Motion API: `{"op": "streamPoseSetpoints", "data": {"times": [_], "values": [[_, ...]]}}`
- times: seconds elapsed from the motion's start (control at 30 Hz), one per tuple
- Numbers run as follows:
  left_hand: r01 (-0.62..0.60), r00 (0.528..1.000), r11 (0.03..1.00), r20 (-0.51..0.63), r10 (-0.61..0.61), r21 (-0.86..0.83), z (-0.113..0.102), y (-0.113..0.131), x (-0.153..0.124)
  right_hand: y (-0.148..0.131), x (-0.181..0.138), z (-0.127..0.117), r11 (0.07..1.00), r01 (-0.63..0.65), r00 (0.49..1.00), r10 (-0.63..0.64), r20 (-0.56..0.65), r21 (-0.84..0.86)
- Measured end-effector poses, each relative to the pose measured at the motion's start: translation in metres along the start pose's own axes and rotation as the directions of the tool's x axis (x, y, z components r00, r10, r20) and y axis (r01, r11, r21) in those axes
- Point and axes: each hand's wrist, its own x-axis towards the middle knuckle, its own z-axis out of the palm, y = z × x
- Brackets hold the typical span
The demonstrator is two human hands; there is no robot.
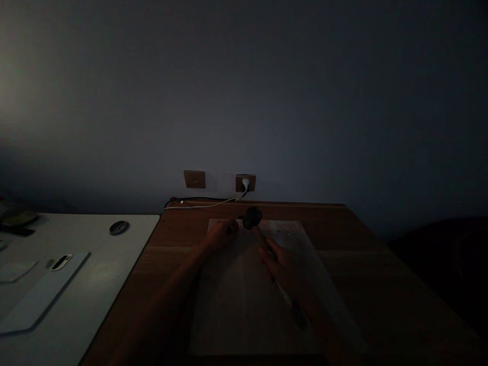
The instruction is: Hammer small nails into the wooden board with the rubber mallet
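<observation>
The room is dim. My right hand (284, 267) is closed round the handle of a mallet (252, 217), whose dark round head is raised near the far end of a pale board (236, 305) lying on the brown wooden table (366, 274). My left hand (223, 234) rests on the board's far left corner, fingers pinched together just left of the mallet head. What the left fingers hold is too small and dark to name.
A white table (87, 305) adjoins on the left, with a mouse (119, 227), a flat pad (41, 295) and a small device (61, 262). On the wall behind are a switch (194, 179) and a socket (245, 182) with a plugged-in white cable (206, 206).
</observation>
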Motion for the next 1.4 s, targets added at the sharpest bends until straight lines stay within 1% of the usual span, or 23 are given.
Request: {"op": "streamPoseSetpoints", "data": {"times": [0.1,0.2,0.27,0.4,0.47,0.63,0.73,0.83,0.93,1.13,1.27,1.4], "values": [[-0.027,1.000,0.999,0.000,0.027,-0.017,0.003,-0.005,0.001,0.002,0.004,0.004,1.000,-0.006,1.000,0.006,0.028,0.007],[-0.009,1.000,1.000,0.003,0.009,-0.022,0.003,-0.006,0.001,0.003,0.008,0.008,1.000,-0.024,0.999,0.024,0.042,0.015],[0.012,1.000,0.999,-0.004,-0.012,-0.033,0.002,-0.004,0.001,0.002,0.010,0.009,1.000,-0.016,0.999,0.016,0.045,-0.010],[0.030,1.000,0.988,-0.005,-0.031,-0.151,0.000,0.003,0.000,-0.002,0.011,0.011,0.999,0.000,1.000,0.001,0.027,-0.038],[0.051,0.999,0.982,0.000,-0.052,-0.184,-0.001,0.004,-0.001,-0.003,0.011,0.012,0.999,0.000,1.000,0.001,0.027,-0.045],[0.057,0.998,0.988,-0.031,-0.062,-0.143,0.001,0.001,0.001,0.001,0.013,0.016,0.998,0.003,0.996,0.003,0.094,-0.069],[0.062,0.997,0.993,-0.033,-0.066,-0.099,0.000,0.000,0.001,0.001,0.012,0.016,0.999,-0.012,0.995,0.017,0.094,-0.048],[0.056,0.998,0.995,-0.033,-0.059,-0.083,-0.001,0.001,0.000,-0.001,0.011,0.015,0.998,-0.026,0.995,0.032,0.098,-0.063],[0.058,0.997,0.993,-0.035,-0.062,-0.103,-0.001,0.001,0.000,-0.001,0.011,0.015,0.996,-0.024,0.995,0.032,0.092,-0.088],[0.062,0.997,0.988,-0.026,-0.066,-0.138,0.000,-0.002,0.001,0.005,0.010,0.015,0.997,-0.035,0.995,0.042,0.090,-0.075],[0.053,0.998,0.990,-0.033,-0.058,-0.130,0.000,-0.002,0.000,0.006,0.010,0.015,0.998,0.003,0.995,0.003,0.104,-0.062],[0.054,0.998,0.989,-0.031,-0.059,-0.135,0.002,-0.004,0.001,0.009,0.010,0.016,0.999,-0.015,0.994,0.020,0.112,-0.041]]}}
